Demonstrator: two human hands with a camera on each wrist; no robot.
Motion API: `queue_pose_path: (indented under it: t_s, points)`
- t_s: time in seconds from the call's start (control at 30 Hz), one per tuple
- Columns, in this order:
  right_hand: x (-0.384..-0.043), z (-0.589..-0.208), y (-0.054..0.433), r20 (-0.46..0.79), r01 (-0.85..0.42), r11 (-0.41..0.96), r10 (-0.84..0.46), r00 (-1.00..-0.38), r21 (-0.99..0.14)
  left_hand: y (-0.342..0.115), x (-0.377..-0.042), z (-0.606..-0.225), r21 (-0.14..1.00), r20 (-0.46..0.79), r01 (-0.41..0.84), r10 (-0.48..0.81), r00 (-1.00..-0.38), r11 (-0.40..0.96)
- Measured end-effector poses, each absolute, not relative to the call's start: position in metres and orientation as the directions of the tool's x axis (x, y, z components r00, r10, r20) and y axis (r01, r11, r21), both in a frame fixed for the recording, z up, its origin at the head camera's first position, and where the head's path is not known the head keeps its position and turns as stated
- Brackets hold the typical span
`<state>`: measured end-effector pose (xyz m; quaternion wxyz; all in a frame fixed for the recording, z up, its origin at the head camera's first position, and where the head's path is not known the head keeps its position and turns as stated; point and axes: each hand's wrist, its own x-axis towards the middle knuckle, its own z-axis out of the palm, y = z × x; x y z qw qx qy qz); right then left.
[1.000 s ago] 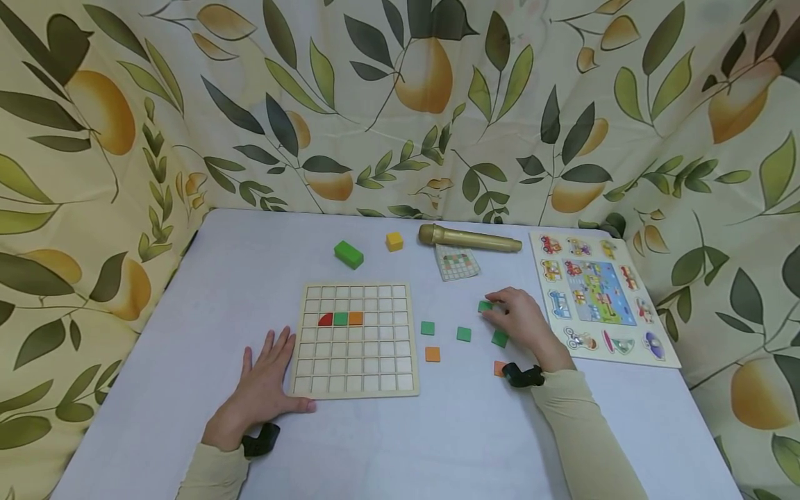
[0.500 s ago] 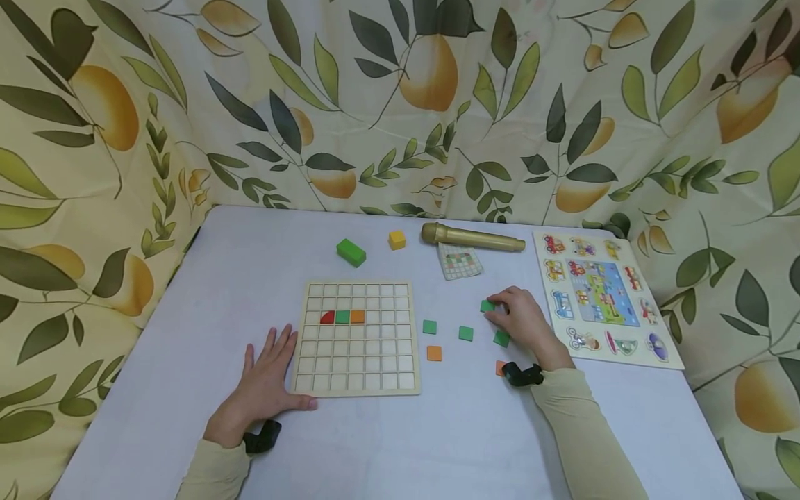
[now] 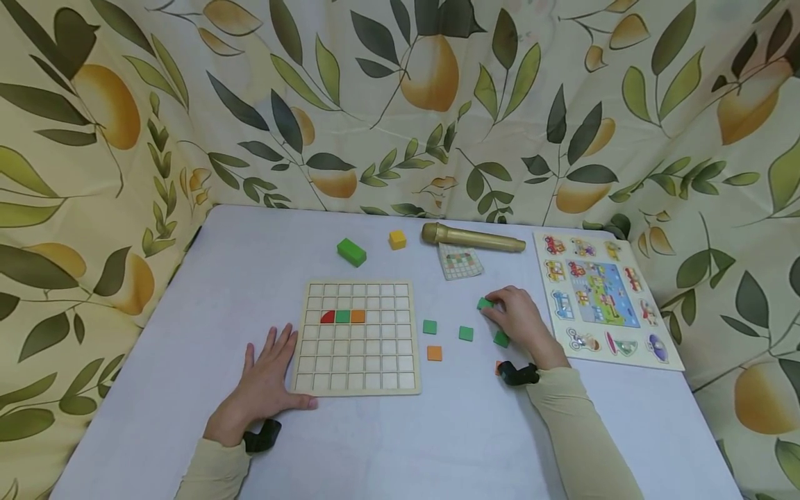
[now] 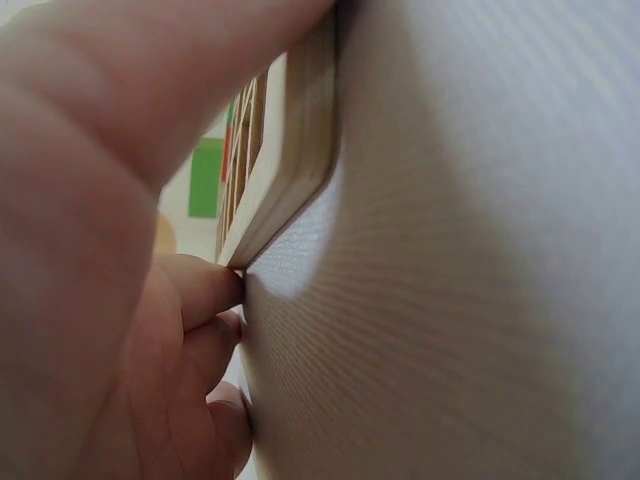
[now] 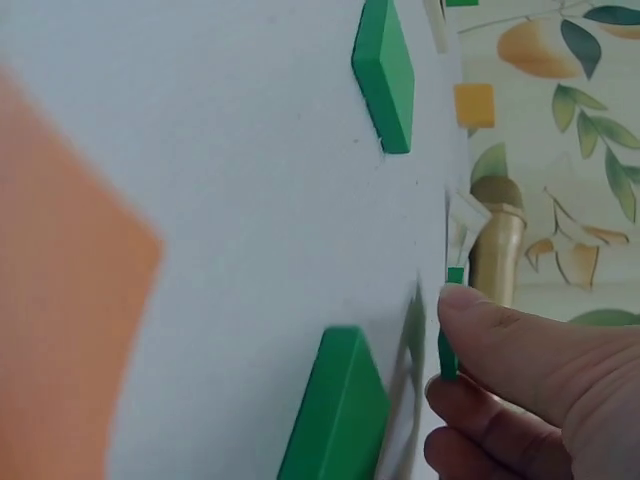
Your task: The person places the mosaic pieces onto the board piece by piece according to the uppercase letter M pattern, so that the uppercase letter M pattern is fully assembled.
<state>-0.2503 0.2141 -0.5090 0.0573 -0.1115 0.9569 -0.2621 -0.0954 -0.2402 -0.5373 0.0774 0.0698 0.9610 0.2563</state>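
Note:
A wooden grid board (image 3: 350, 398) lies on the white table with a red quarter-round tile (image 3: 328, 317), a green tile (image 3: 342, 317) and an orange tile (image 3: 357, 316) in one row. My left hand (image 3: 262, 382) rests with spread fingers at the board's left edge, the thumb along its lower left corner. Between thumb and fingers my right hand (image 3: 521, 321) pinches a green square tile (image 3: 484, 303); in the right wrist view this tile (image 5: 448, 345) stands on edge just off the cloth, above its shadow. Another green tile (image 3: 501, 339) lies right below that hand.
Two green tiles and an orange tile (image 3: 434, 353) lie right of the board. Another orange tile is mostly hidden under the right wrist camera. Behind are a green block (image 3: 351, 252), a yellow cube (image 3: 397, 240), a gold microphone (image 3: 475, 237), a pattern card (image 3: 460, 262) and a picture puzzle board (image 3: 603, 347).
The right hand has shifted slightly to the left with the green tile in its pinch. The left hand and the board stay where they are.

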Motion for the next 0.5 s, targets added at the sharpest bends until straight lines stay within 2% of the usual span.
queue_pose_path:
  t_s: [0.3,0.5]
  points:
    - [-0.251,-0.505,0.196,0.021,-0.22,0.765,-0.262,-0.965,-0.605,-0.24,-0.096,-0.539,0.498,-0.116,0.095,0.174,-0.978,0.862]
    - [-0.249,-0.499,0.177,0.0,-0.237,0.75,-0.301,-0.954,-0.617,-0.24,-0.095,-0.537,0.503,-0.109,0.095,0.173,-0.979,0.859]
